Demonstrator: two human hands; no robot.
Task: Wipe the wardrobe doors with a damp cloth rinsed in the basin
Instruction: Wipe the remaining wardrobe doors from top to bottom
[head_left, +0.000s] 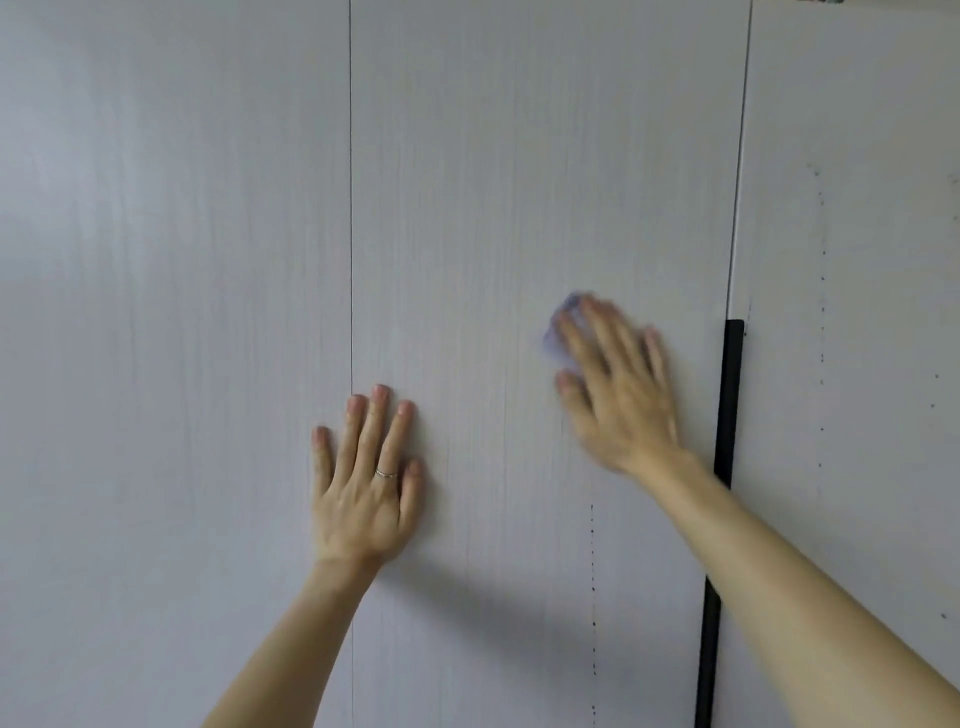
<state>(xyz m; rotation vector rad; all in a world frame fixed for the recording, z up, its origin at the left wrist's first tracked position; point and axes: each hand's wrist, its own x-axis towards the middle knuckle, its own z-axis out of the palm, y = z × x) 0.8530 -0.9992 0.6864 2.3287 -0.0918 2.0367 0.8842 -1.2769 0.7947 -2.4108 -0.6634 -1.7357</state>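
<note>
Pale grey wardrobe doors fill the view; the middle door (545, 182) runs between two vertical seams. My right hand (618, 384) is blurred and presses a small bluish-purple cloth (558, 325) flat against the middle door, with only the cloth's edge showing past the fingertips. My left hand (366, 478) lies flat on the same door near its left seam, fingers spread, a ring on one finger, holding nothing.
A long black vertical handle (727, 415) runs down the right edge of the middle door, just right of my right wrist. A dotted line of small dark specks (593, 597) runs down the lower door, and another marks the right door (822, 312). The left door (171, 312) is plain.
</note>
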